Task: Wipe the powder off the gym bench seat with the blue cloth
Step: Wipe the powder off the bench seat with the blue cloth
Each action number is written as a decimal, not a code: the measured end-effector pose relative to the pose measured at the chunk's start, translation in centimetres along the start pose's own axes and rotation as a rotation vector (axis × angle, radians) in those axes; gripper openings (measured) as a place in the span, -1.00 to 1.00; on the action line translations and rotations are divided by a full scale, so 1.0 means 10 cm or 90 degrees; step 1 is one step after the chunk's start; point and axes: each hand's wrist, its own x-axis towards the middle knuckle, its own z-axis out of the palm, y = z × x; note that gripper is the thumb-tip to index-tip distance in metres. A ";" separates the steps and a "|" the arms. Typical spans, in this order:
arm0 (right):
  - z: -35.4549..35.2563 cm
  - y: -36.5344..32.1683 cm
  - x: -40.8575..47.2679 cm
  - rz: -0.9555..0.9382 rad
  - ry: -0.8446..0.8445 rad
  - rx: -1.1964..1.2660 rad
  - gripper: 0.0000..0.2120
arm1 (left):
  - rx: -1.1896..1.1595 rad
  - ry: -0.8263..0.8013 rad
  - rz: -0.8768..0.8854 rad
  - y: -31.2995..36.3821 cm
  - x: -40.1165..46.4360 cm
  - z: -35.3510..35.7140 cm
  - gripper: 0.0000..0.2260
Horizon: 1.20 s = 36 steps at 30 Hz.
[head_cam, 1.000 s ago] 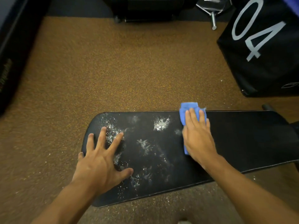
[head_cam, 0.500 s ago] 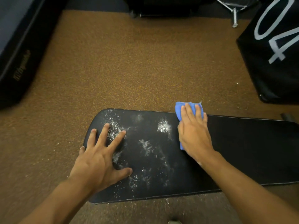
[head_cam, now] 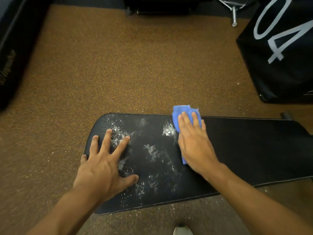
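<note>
The black gym bench seat [head_cam: 245, 150] lies across the lower middle of the head view. White powder [head_cam: 152, 150] is scattered over its left half in several patches. My right hand [head_cam: 194, 143] lies flat on the blue cloth [head_cam: 181, 114], pressing it onto the seat near the far edge, just right of a powder patch [head_cam: 167, 130]. Most of the cloth is hidden under the palm. My left hand [head_cam: 105, 163] rests flat on the seat's left end with fingers spread, touching powder.
Brown speckled floor [head_cam: 135, 65] surrounds the bench, with powder specks near the seat's edges. A black box marked 04 [head_cam: 279, 56] stands at the right. Dark padded equipment [head_cam: 10, 48] lines the left. A metal leg [head_cam: 234, 17] sits at the top. A shoe tip [head_cam: 183, 230] shows below.
My right hand with the cloth has shifted slightly left toward the upper powder patch. My left hand stays planted. The camera view has moved a little.
</note>
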 end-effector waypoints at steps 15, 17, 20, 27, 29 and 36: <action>0.04 0.05 -0.35 -0.098 -0.035 -0.028 -0.44 | 0.000 -0.020 -0.001 0.03 0.00 -0.06 0.05; -0.02 0.28 -0.35 -0.036 -0.017 -0.009 -0.46 | 0.003 -0.018 0.003 0.04 -0.01 -0.07 0.04; -0.08 0.16 0.21 0.134 0.023 0.002 -0.47 | 0.004 -0.018 0.002 0.03 -0.01 -0.06 0.05; 0.03 -0.16 -0.18 -0.112 -0.033 -0.018 -0.44 | -0.004 -0.028 -0.005 0.04 -0.02 -0.07 0.04; -0.01 0.10 -0.25 -0.083 -0.011 -0.002 -0.46 | -0.003 -0.034 0.000 0.06 -0.02 -0.09 0.04; 0.05 -0.53 0.41 0.028 0.036 0.023 -0.46 | 0.002 -0.018 0.002 0.03 0.00 -0.03 0.04</action>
